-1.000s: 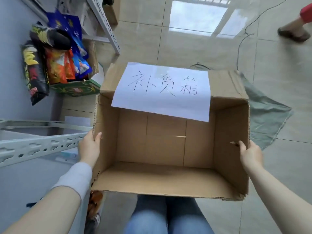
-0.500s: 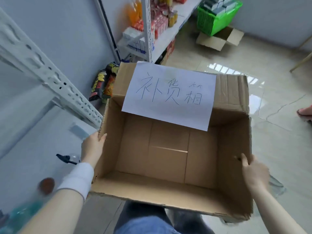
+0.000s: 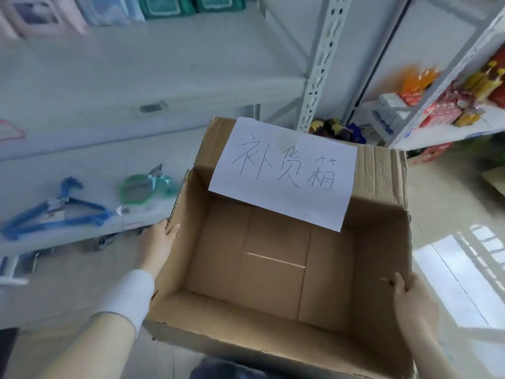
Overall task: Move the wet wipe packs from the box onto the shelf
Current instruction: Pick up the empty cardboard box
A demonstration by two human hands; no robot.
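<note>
As left hand (image 3: 157, 243) and right hand (image 3: 412, 302) clamp the cardboard box (image 3: 379, 255) by its side walls, thumbs inside, it hangs near, just right of the shelf (image 3: 164, 86). Blurred teal packs (image 3: 191, 4) lie far up on it.

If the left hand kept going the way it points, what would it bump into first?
Probably the shelf, at its front edge near the green thing. The left hand grips the box and points forward along its wall. Depth is unclear, so it might slip under.

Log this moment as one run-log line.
box: empty | left hand: grips left wall | right hand: grips right wall | shelf: left of box
</note>
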